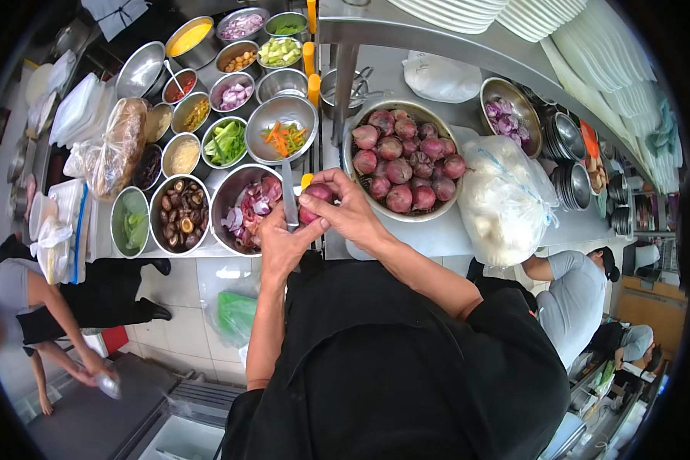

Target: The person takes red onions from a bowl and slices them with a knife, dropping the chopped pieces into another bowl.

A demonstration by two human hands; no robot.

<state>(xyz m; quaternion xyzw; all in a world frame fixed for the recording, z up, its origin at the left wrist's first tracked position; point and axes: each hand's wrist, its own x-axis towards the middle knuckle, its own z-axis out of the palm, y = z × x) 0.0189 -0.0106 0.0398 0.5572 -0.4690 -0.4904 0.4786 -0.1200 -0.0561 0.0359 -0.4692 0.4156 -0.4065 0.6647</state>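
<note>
Surface (431, 239): narrow open strip along front edge, below onion bowl (348, 157). White bag (441, 79): marks illegible. Scraps pot (226, 184): partly covered by left hand (284, 239), fingers closed on knife (290, 195), handle unclear. Right hand (353, 208): fingers gripping red onion (314, 202) between pot and bowl.

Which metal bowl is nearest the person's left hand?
The onion-scrap bowl: the left hand hides part of its rim. The mushroom bowl stands farther left, and the carrot-strip bowl farther forward.

No legible text or labels
</note>
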